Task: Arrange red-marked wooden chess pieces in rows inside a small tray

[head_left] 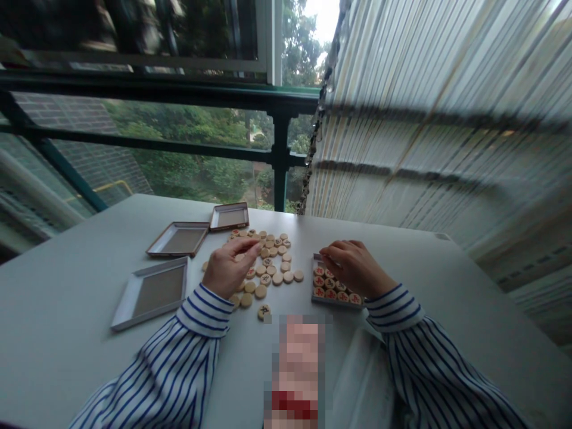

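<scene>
My left hand (229, 266) hovers over a spread of wooden Chinese chess pieces (265, 279). Its fingers are drawn together, and whatever may be between them is hidden. Some discs show red or black characters; others show plain wood. On the right, my right hand (357, 267) is above a shallow box (336, 303) holding rows of chess pieces (330, 294), mostly with red characters facing up. Thumb and fingers are closed near the box's far left corner; I cannot see what they hold. The hand covers the box's far right part.
Left of the loose pieces lie a white tray-like box part (129, 298), a brown-edged one (156, 251) and a smaller one (229, 226). A clear plastic sheet (364, 381) lies near the front edge. Behind the white table (447, 333) are a green railing and a string curtain (402, 149).
</scene>
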`<state>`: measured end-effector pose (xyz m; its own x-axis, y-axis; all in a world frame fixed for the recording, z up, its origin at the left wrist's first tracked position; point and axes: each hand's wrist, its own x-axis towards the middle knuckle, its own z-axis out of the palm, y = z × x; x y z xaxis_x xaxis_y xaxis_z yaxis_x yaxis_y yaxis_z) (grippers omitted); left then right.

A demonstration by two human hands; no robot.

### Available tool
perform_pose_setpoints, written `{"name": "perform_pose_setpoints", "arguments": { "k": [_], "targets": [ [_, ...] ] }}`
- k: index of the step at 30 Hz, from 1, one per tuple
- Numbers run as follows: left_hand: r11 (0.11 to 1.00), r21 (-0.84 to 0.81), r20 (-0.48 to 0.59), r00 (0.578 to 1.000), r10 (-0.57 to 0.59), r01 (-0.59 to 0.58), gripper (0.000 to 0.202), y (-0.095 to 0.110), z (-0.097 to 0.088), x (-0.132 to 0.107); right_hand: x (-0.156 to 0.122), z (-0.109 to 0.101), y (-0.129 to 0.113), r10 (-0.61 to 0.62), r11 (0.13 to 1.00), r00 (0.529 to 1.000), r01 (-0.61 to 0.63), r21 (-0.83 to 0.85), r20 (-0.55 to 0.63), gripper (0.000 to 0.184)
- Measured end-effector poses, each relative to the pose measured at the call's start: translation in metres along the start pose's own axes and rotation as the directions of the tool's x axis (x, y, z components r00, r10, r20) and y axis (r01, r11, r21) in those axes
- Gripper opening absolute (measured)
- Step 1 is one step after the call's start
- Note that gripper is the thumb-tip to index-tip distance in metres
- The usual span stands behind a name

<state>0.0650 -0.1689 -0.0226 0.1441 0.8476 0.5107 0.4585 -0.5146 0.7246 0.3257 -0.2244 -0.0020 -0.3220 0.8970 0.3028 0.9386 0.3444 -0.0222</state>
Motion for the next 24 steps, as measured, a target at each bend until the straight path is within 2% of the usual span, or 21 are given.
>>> {"name": "perform_pose_setpoints", "arguments": {
  "k": [5,8,11,15,20,24],
  "targets": [
    [0.988,0.155,-0.080,0.997,-0.005,0.018,0.029,-0.029,-0.017,0.004,0.000,0.001,0.000,-0.017,1.000,1.000,0.017,0.011,-0.016,0.021],
    [0.953,0.302,-0.115,0.993,0.018,0.017,0.029,-0.042,-0.025,0.003,-0.001,0.003,-0.002,-0.023,1.000,1.000,0.023,0.015,-0.018,0.021],
    [0.910,0.415,-0.108,0.992,0.068,-0.017,0.028,-0.049,-0.030,0.003,-0.001,0.006,-0.004,-0.032,0.999,0.999,0.032,0.027,-0.002,0.021],
    [0.874,0.482,-0.065,0.992,0.110,-0.065,0.029,-0.055,-0.029,0.002,0.003,0.007,-0.008,-0.027,0.999,0.999,0.026,0.030,0.035,0.021],
    [0.860,0.507,-0.012,0.997,0.080,-0.063,0.033,-0.060,-0.026,0.000,0.026,0.005,-0.020,-0.064,0.998,0.995,0.062,0.025,0.072,0.022],
    [0.844,0.535,-0.030,0.998,0.052,-0.028,0.033,-0.063,-0.025,-0.001,0.059,0.006,-0.033,-0.102,0.994,0.989,0.097,0.047,0.107,0.022]
  ]
}}
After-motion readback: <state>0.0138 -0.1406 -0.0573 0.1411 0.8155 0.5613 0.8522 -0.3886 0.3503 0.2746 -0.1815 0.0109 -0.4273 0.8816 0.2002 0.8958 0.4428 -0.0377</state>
